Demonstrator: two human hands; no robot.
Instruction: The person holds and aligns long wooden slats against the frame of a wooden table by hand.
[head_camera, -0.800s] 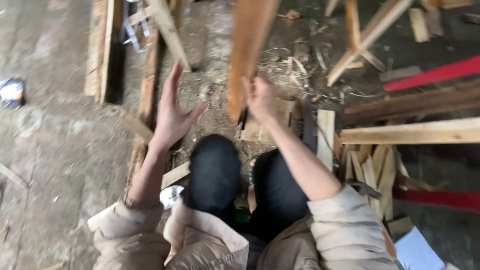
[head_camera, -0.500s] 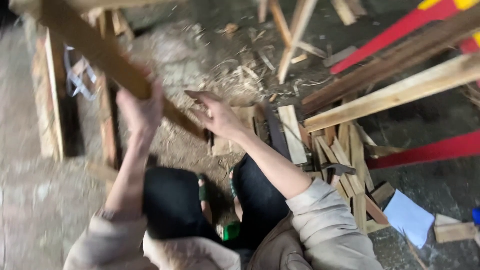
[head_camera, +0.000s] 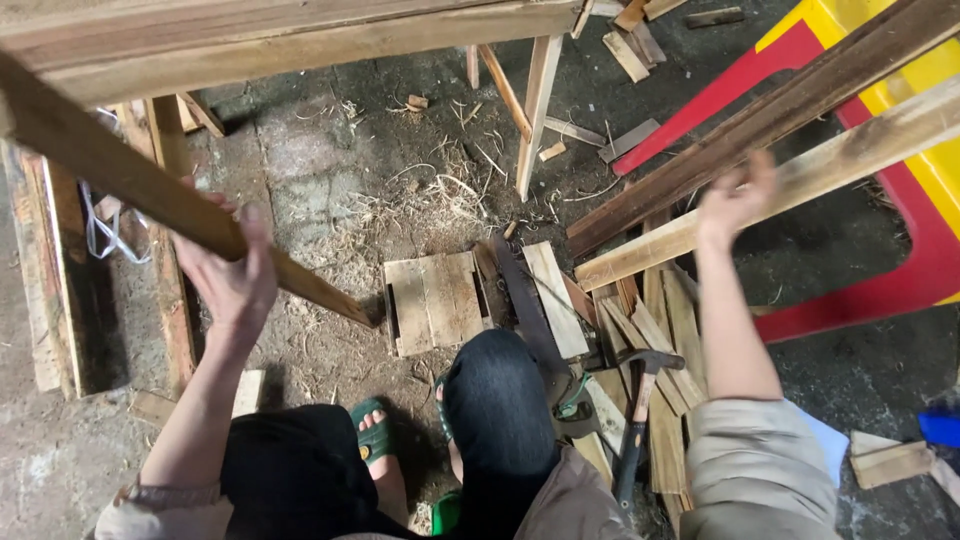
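My left hand (head_camera: 232, 272) grips a long brown wooden plank (head_camera: 130, 182) that slants from the upper left down to the floor near my knees. My right hand (head_camera: 737, 195) is raised at the right, blurred, its fingers curled at a pale wooden beam (head_camera: 820, 170) that leans across a darker beam (head_camera: 760, 120). Whether it holds the beam is not clear. My knees in dark trousers and green sandals are at the bottom centre.
A small square wooden board (head_camera: 435, 300) lies on the floor ahead of my knees. A claw hammer (head_camera: 640, 400) rests on a pile of wood slats (head_camera: 670, 320). Red and yellow plastic furniture (head_camera: 900, 260) stands right. Wood frames and sawdust lie around.
The plank has swung left and now sits in my left hand alone. My right hand has let it go and moved right and up to the pale beam. The camera has turned right.
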